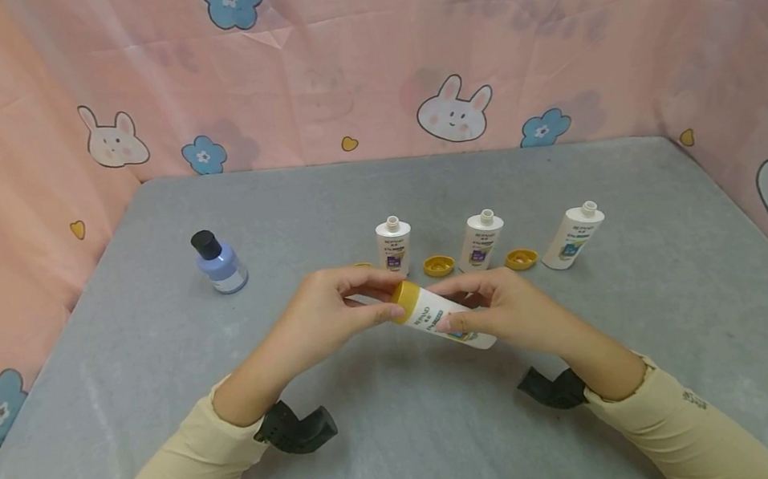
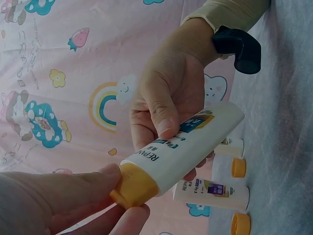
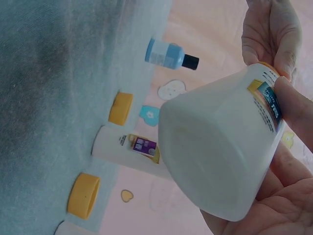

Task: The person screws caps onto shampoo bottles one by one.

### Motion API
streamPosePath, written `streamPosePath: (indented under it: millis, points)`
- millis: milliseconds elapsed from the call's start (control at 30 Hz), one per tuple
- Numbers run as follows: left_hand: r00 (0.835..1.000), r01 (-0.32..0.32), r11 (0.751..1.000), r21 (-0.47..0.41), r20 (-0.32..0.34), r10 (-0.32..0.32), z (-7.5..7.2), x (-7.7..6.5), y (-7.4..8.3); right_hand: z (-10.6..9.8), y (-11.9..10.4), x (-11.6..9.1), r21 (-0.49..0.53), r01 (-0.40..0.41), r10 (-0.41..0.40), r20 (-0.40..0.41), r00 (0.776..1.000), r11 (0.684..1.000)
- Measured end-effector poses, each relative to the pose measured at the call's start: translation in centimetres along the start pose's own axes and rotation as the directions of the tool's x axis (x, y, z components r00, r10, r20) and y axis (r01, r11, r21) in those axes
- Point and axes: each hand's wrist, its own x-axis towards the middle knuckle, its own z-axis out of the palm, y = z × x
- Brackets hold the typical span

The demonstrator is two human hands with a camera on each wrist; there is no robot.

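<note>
A white bottle [image 1: 443, 319] with a yellow cap [image 1: 406, 301] is held tilted above the table, its capped end toward the left. My left hand [image 1: 327, 307] pinches the cap between thumb and fingers. Around the white body, my right hand [image 1: 517, 311] grips with the thumb on the labelled front and fingers behind. In the left wrist view the cap [image 2: 134, 185] sits on the bottle's end. The right wrist view shows the bottle's base [image 3: 208, 161] close up.
Behind the hands stand three uncapped white bottles: a left one [image 1: 394, 244], a middle one [image 1: 481, 241] and a right one [image 1: 573, 236]. Yellow caps [image 1: 438, 266] lie among them, one partly hidden by the left hand. A blue bottle [image 1: 224, 270] with a black cap stands left.
</note>
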Motion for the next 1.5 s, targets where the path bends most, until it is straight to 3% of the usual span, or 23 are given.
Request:
streamPosePath:
  millis: [500, 767, 1067, 1500]
  points:
    - [1.000, -0.024, 0.999, -0.039, -0.001, 0.024, 0.10, -0.02, -0.15, -0.15, 0.03, -0.01, -0.005, 0.025, -0.025, 0.010, 1.000, 1.000]
    - [0.999, -0.043, 0.998, -0.056, -0.035, 0.041, 0.21, 0.05, -0.22, -0.18, -0.01, 0.00, -0.004, 0.025, -0.025, 0.002, 1.000, 1.000]
    - [0.999, -0.023, 1.000, -0.005, -0.028, 0.022, 0.51, 0.09, -0.25, -0.16, -0.17, -0.10, -0.013, 0.016, -0.016, 0.008, 1.000, 1.000]
    - [0.997, -0.071, 0.997, -0.033, -0.029, 0.070, 0.61, -0.08, -0.29, -0.16, -0.11, -0.14, 0.004, 0.005, -0.005, 0.006, 1.000, 1.000]
